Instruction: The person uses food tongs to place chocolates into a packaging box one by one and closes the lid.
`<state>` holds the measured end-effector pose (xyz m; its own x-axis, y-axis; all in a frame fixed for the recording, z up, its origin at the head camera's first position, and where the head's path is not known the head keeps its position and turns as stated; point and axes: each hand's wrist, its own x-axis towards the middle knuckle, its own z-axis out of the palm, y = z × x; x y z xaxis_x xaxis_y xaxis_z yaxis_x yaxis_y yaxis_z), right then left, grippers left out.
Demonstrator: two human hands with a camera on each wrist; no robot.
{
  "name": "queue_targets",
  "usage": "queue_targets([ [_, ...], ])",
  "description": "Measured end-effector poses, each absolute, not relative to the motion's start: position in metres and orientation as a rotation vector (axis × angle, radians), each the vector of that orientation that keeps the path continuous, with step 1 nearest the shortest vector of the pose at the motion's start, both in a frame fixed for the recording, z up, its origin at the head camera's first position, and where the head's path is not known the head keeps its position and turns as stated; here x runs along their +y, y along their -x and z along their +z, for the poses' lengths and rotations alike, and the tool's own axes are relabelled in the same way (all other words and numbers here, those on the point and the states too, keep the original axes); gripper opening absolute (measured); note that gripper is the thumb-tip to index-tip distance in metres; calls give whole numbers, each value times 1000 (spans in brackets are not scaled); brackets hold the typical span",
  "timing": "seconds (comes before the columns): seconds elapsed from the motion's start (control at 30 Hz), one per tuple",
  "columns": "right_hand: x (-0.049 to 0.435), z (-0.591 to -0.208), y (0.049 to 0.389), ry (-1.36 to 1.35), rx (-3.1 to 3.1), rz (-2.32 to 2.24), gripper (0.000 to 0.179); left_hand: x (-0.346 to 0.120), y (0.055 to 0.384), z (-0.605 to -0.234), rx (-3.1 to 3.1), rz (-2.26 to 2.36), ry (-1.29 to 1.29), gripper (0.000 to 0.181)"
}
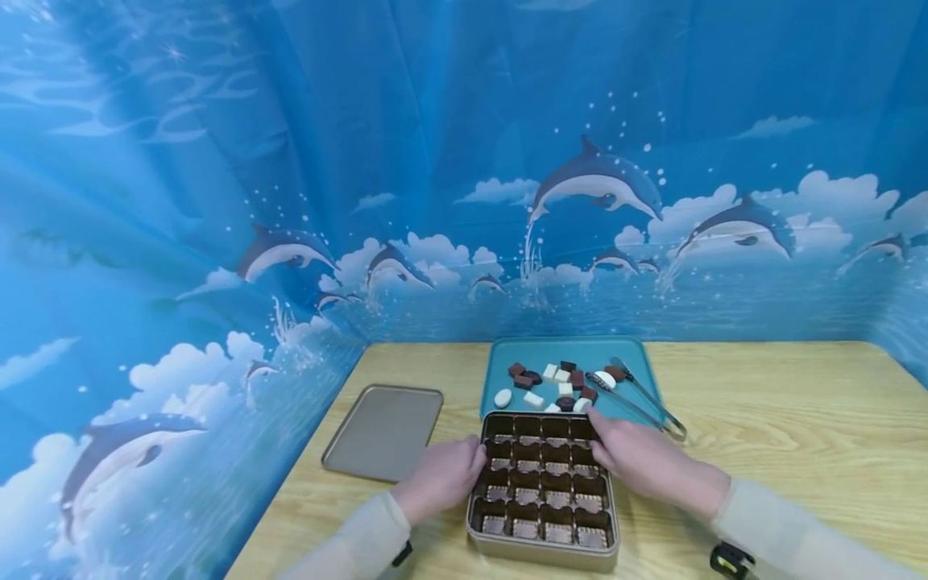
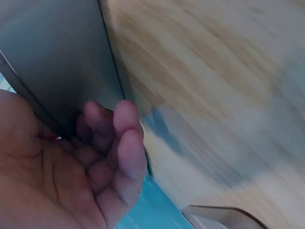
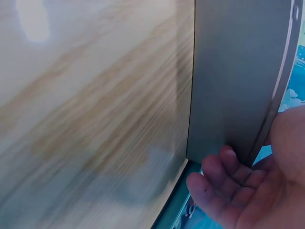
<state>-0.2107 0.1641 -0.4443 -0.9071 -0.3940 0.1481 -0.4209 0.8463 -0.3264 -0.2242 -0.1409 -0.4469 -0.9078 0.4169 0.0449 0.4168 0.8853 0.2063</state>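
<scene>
A bronze-coloured tin [image 1: 540,554] sits on the table, fitted with a dark brown insert [image 1: 541,478] of square compartments, all bare inside. My left hand [image 1: 444,474] grips the tin's left side towards the back. Opposite it, my right hand [image 1: 638,453] holds the back right corner, thumb over the rim. In the left wrist view, curled fingers [image 2: 125,152] lie at the tin's smooth side wall [image 2: 57,52]. The right wrist view likewise shows fingers [image 3: 217,179] against the wall [image 3: 238,71] near a corner.
Behind the tin lies a teal tray [image 1: 522,351] bearing several white and brown chocolates [image 1: 523,382] and metal tongs [image 1: 638,387], whose handle end reaches past its right edge. A flat bronze lid [image 1: 384,431] rests at the left. A dolphin-printed curtain [image 1: 435,161] borders the wooden table [image 1: 783,419].
</scene>
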Motion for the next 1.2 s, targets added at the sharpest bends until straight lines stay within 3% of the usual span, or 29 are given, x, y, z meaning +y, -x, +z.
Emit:
queue_targets([
  [0.37,152,-448,220,-670,-2898,451,57,-155,221,-442,3105,338,-610,38],
  [1.03,151,-447,219,-684,-2892,418,55,-156,199,-441,3019,290,-635,29],
  [1.2,154,-440,219,-657,-2960,416,64,-153,197,-444,3042,277,-629,31],
])
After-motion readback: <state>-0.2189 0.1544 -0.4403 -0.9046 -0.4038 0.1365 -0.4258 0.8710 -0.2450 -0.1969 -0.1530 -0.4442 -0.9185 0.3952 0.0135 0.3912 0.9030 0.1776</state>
